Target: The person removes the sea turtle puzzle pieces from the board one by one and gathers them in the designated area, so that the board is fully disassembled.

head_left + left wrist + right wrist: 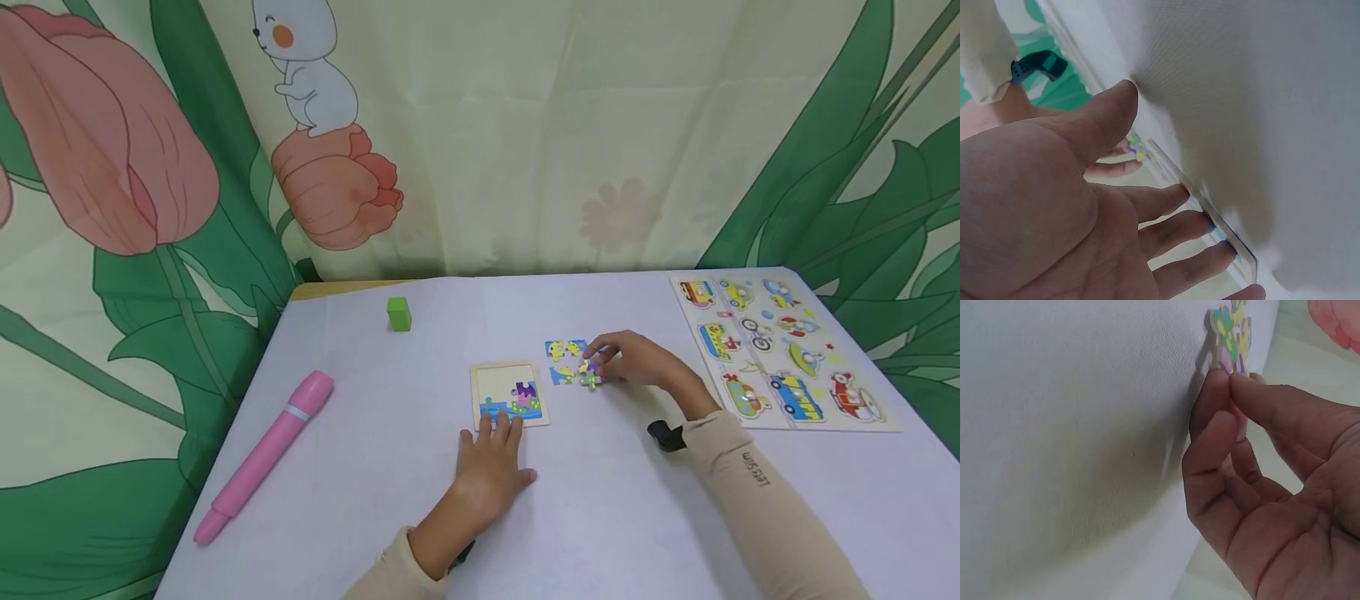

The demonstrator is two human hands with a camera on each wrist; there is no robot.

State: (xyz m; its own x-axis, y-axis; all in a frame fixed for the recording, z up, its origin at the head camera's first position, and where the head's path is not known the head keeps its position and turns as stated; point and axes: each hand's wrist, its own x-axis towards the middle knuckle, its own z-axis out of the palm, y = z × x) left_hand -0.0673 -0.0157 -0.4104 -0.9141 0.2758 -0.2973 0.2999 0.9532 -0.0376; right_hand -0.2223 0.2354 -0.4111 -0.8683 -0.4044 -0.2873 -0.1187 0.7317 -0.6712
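A small square wooden puzzle tray (510,367) lies mid-table, with blue, green and purple pieces (525,401) fitted in its lower part. My left hand (489,471) has its fingers spread, and the fingertips (1200,222) rest on the tray's near edge. To the right of the tray, my right hand (637,360) pinches a green puzzle piece (1225,337) with yellow spots between thumb and fingertips. In the head view that piece is close beside loose blue-and-yellow puzzle pieces (562,350). The fingers partly cover the pieces at that side.
A white board with vehicle pictures (780,350) lies at the right of the table. Toward the left are a pink, pen-shaped tube (266,454) and, farther back, a green block (399,314). A printed curtain (510,167) hangs behind the table.
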